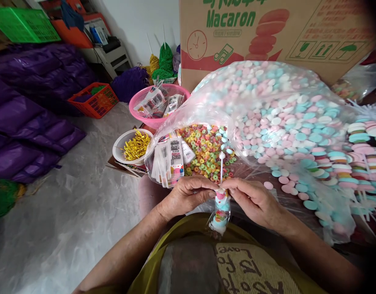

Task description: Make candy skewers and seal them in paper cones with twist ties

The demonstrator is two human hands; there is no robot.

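Left hand (pixel 191 196) and right hand (pixel 252 200) pinching top of wrapped candy skewer (pixel 220 208); gummy rings (pixel 203 151), printed packets (pixel 169 160) just beyond.

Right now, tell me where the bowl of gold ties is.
In the head view, the white bowl of gold ties sits left of the printed packets, just below the pink basket.

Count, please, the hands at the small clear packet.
2: the left hand at the left side of the packet's top, the right hand at its right side. No other hand shows.
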